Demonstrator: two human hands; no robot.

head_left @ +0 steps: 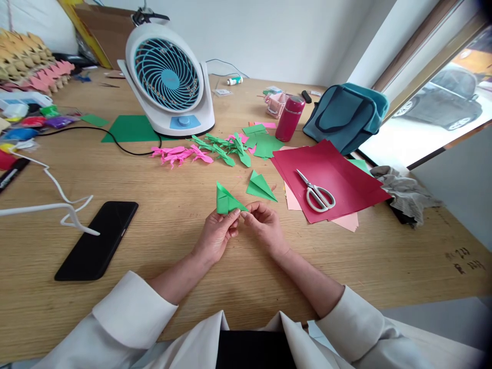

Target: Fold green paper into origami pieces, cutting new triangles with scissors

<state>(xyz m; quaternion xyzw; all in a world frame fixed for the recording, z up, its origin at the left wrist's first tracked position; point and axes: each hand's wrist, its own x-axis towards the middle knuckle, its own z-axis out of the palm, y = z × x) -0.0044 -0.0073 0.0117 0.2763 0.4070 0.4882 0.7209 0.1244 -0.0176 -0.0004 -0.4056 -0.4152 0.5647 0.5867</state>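
Between my hands is a piece of folded green paper (227,201), bent into a triangular shape with a point toward the right. My left hand (218,233) pinches its lower edge between thumb and fingers. At the right tip, my right hand (267,226) pinches the narrow end, its fingertips close to those of the left. A second folded green paper piece (261,186) lies on the table just beyond my right hand. Farther back are several folded green paper figures (225,147) and pink paper figures (182,155).
A white fan (169,77) stands at the back. To the right, scissors (317,192) lie on red paper sheets (346,179), near a red bottle (290,118) and a teal bag (346,118). A black phone (98,241) and white cable (73,212) are at the left.
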